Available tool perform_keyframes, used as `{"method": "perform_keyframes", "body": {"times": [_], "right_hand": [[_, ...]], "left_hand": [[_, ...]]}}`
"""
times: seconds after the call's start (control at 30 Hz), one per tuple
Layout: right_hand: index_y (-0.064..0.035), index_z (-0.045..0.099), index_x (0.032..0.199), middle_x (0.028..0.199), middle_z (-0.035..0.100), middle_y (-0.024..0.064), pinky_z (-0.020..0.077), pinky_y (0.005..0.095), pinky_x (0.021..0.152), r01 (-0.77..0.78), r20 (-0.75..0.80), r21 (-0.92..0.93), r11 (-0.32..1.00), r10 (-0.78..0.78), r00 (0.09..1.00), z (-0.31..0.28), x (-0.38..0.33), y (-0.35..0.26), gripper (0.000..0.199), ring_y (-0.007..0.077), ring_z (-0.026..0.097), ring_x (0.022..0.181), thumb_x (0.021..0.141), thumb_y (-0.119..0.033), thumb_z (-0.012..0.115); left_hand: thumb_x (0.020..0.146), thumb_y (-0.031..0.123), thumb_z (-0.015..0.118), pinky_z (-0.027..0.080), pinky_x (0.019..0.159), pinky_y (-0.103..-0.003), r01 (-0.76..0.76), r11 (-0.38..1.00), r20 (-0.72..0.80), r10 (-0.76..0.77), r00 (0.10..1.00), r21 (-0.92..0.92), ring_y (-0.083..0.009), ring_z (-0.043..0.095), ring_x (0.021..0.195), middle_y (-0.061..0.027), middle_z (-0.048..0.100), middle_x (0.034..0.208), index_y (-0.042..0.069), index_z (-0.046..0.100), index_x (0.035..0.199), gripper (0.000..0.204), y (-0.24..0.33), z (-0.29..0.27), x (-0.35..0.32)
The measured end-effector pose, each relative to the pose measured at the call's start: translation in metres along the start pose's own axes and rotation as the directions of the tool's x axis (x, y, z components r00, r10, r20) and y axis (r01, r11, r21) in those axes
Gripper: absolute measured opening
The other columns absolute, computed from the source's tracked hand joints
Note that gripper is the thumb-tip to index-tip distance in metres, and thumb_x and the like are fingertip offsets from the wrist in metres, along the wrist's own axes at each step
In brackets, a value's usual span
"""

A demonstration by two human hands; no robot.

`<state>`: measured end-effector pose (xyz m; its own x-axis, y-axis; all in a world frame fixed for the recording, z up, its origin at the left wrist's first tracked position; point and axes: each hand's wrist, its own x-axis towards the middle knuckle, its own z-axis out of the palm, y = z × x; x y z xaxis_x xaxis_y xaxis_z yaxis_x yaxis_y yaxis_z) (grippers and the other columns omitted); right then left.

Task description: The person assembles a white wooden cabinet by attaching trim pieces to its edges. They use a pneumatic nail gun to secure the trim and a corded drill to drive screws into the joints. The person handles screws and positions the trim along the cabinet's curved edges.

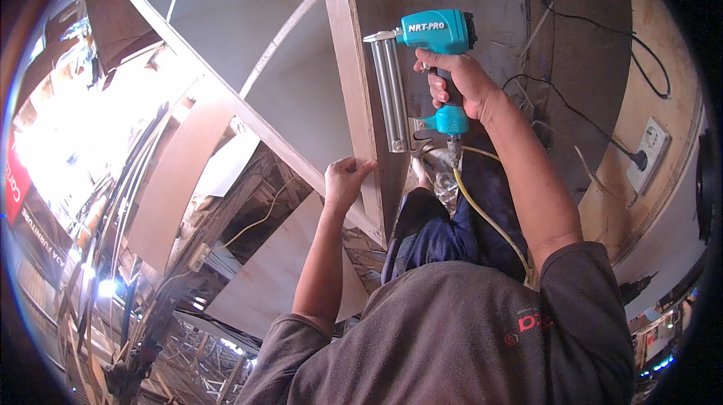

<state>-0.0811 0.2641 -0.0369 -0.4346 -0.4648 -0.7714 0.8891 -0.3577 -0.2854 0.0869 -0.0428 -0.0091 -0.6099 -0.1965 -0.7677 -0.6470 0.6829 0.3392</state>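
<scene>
My right hand [468,82] is wrapped round the dark grip of a teal nail gun [435,33]. The gun's silver magazine hangs down along its left side, and its nose points left, over the pale edge strip [348,66] of a large wooden panel piece. Below the nose, my left hand [346,181] rests near the lower end of that strip. Its thumb and fingers are drawn together in a pinch; whether they hold anything small does not show. A yellow air hose [482,209] runs from the base of the gun down beside my leg.
On the right, a wall socket [649,150] with a black plug and cable sits on a wooden board. Curved plywood [181,179], a pale flat sheet [282,277] and scrap strips lie at the left. Loose cables [557,92] hang at upper right.
</scene>
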Motion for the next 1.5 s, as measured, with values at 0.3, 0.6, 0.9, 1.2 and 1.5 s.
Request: {"method": "perform_keyframes", "body": {"times": [0.3, 0.6, 0.9, 1.2, 1.5], "right_hand": [[-0.0068, 0.063, 0.098, 0.057, 0.048, -0.0046, 0.0426, 0.0304, 0.055, -0.041, 0.002, 0.052, 0.998, 0.041, 0.999, 0.003, -0.005, 0.010, 0.039, 0.0086, 0.046, 0.045, 0.092, -0.043, 0.078], [-0.0053, 0.063, 0.102, 0.057, 0.049, -0.0048, 0.0421, 0.0302, 0.055, -0.097, 0.005, 0.071, 0.993, 0.097, 0.995, 0.001, -0.015, 0.031, 0.042, 0.0086, 0.047, 0.046, 0.092, -0.043, 0.079], [-0.0056, 0.063, 0.100, 0.057, 0.047, -0.0048, 0.0417, 0.0301, 0.055, -0.083, 0.035, 0.058, 0.995, 0.081, 0.996, -0.001, -0.015, 0.036, 0.042, 0.0088, 0.046, 0.046, 0.092, -0.045, 0.077], [-0.0056, 0.064, 0.102, 0.057, 0.047, -0.0045, 0.0408, 0.0300, 0.055, -0.161, 0.012, 0.072, 0.984, 0.161, 0.987, 0.002, -0.031, 0.060, 0.043, 0.0085, 0.045, 0.046, 0.092, -0.046, 0.077], [-0.0064, 0.064, 0.100, 0.056, 0.047, -0.0049, 0.0418, 0.0312, 0.054, -0.168, 0.010, 0.073, 0.983, 0.167, 0.986, 0.003, -0.034, 0.064, 0.040, 0.0088, 0.045, 0.045, 0.092, -0.043, 0.077]], "left_hand": [[0.088, 0.043, 0.084, 0.043, 0.056, -0.036, 0.008, 0.998, 0.015, -0.009, 1.000, 0.063, -0.0089, 0.047, 0.061, -0.0003, 0.062, 0.063, -0.001, 0.079, 0.090, 0.045, 0.009, -0.006, -0.004], [0.087, 0.041, 0.084, 0.043, 0.055, -0.036, -0.037, 0.998, -0.017, 0.038, 0.999, 0.042, -0.0091, 0.048, 0.058, -0.0067, 0.059, 0.058, -0.004, 0.075, 0.084, 0.046, 0.008, -0.003, -0.002], [0.086, 0.047, 0.085, 0.038, 0.052, -0.034, -0.033, 0.999, -0.014, 0.033, 0.999, -0.009, -0.0078, 0.042, 0.058, 0.0008, 0.051, 0.057, -0.004, 0.076, 0.083, 0.051, 0.002, -0.001, -0.003], [0.087, 0.043, 0.085, 0.045, 0.060, -0.033, 0.007, 0.998, 0.025, -0.009, 1.000, 0.063, -0.0077, 0.050, 0.064, 0.0005, 0.061, 0.065, -0.002, 0.079, 0.090, 0.045, -0.002, -0.003, 0.003], [0.086, 0.043, 0.086, 0.037, 0.052, -0.034, 0.031, 0.999, -0.005, -0.031, 0.999, -0.027, -0.0076, 0.039, 0.058, 0.0004, 0.047, 0.056, -0.004, 0.073, 0.079, 0.049, 0.008, -0.001, -0.003]]}}
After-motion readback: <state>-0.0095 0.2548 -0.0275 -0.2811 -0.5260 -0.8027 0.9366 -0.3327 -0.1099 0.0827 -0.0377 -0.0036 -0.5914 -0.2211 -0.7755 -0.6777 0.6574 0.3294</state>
